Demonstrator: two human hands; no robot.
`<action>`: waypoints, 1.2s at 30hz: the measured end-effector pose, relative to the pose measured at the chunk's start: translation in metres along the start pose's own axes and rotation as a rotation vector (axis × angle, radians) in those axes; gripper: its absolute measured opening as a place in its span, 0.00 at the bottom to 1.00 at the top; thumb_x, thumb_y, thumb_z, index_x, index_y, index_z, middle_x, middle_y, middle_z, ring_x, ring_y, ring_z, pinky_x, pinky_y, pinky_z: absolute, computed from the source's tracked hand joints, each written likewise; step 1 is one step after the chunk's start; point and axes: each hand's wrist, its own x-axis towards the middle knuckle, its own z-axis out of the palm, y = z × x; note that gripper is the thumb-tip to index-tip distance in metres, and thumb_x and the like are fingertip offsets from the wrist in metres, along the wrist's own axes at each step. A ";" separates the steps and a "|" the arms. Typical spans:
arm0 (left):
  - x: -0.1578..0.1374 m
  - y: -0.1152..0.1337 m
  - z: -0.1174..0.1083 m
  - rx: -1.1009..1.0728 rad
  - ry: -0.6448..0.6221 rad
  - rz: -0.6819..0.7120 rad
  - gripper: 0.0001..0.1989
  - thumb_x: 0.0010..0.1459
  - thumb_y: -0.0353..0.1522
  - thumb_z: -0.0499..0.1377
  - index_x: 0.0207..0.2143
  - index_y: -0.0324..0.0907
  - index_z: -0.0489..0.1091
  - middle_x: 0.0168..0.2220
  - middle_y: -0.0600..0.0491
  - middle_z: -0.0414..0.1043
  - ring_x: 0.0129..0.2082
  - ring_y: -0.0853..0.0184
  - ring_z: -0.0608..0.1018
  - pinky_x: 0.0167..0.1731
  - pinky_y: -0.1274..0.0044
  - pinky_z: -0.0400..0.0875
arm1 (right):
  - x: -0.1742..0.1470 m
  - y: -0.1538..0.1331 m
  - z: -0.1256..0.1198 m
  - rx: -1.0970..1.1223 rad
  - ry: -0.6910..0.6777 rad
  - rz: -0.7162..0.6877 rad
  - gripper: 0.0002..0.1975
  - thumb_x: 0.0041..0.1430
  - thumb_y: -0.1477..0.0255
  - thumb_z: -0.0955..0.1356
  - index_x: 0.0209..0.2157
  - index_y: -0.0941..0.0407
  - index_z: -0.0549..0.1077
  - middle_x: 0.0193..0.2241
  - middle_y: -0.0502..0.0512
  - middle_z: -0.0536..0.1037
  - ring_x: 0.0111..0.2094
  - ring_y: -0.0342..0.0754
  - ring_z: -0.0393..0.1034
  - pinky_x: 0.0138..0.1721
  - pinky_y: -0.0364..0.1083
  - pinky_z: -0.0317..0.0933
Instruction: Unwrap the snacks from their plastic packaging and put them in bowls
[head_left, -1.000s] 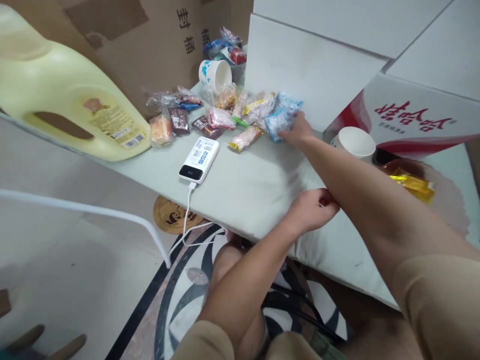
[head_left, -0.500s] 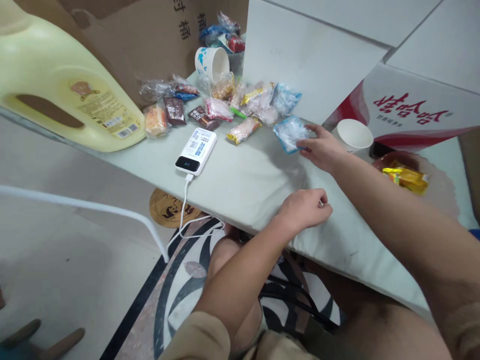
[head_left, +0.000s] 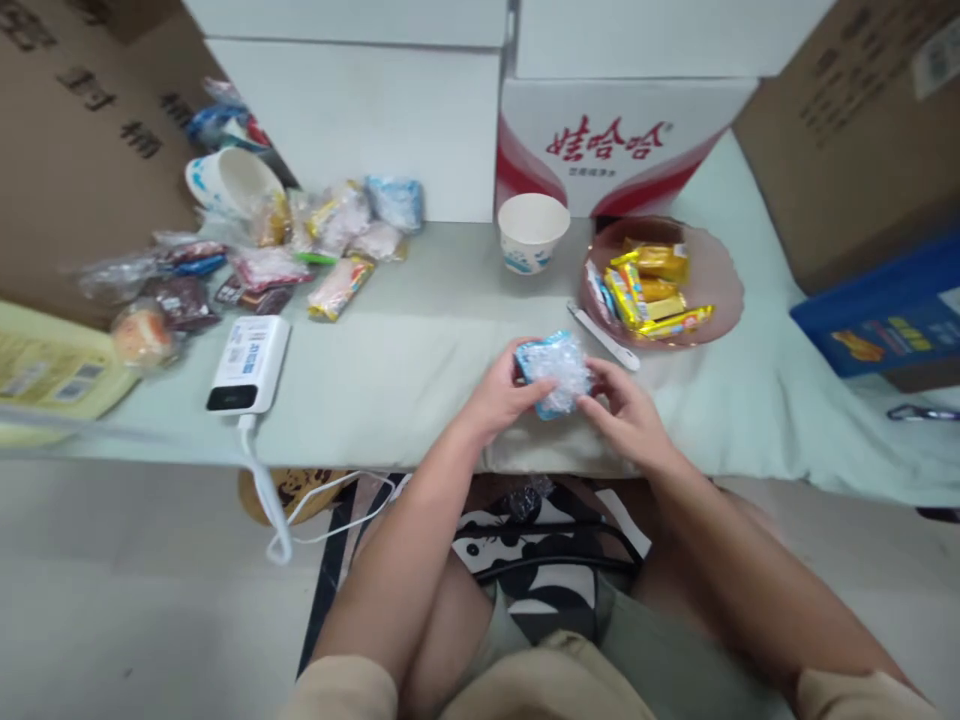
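Packet [head_left: 556, 368]: now away from the snacks [head_left: 262, 268], over the counter [head_left: 405, 380], bowl [head_left: 727, 290] at two o'clock.
Left hand [head_left: 504, 393]: curled, gripping its nine-o'clock side.
Right hand [head_left: 626, 412]: loosely curled, fingertips pinching its three-o'clock side.

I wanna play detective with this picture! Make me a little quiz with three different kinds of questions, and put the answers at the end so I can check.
1. True or false: the left hand and the right hand both touch the blue-edged packet.
2. The white cable is plugged into which thing? A) a paper cup B) the white power bank C) the yellow jug
3. Fill in the missing word: the yellow-wrapped snacks lie in a pinkish ____.

Key: 1. True. 2. B. 3. Dish.
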 end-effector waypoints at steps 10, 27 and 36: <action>0.024 -0.005 -0.006 0.217 0.312 0.152 0.36 0.45 0.31 0.67 0.55 0.48 0.56 0.45 0.51 0.70 0.39 0.68 0.77 0.41 0.73 0.75 | 0.010 0.034 -0.033 -0.751 0.035 -0.051 0.16 0.60 0.70 0.64 0.49 0.56 0.75 0.49 0.66 0.77 0.49 0.62 0.70 0.49 0.60 0.66; 0.020 -0.023 -0.004 0.370 0.241 0.295 0.38 0.48 0.35 0.68 0.60 0.49 0.56 0.51 0.47 0.70 0.41 0.63 0.79 0.44 0.69 0.77 | -0.002 -0.006 -0.008 -0.248 0.032 -0.067 0.14 0.65 0.66 0.65 0.46 0.48 0.80 0.40 0.55 0.83 0.38 0.52 0.78 0.42 0.51 0.71; 0.022 -0.009 -0.045 0.170 0.539 0.327 0.41 0.45 0.36 0.70 0.59 0.53 0.55 0.51 0.49 0.71 0.47 0.61 0.78 0.43 0.70 0.78 | 0.003 0.010 -0.022 -0.462 0.056 -0.021 0.14 0.63 0.67 0.64 0.45 0.50 0.78 0.40 0.57 0.82 0.39 0.56 0.76 0.41 0.53 0.69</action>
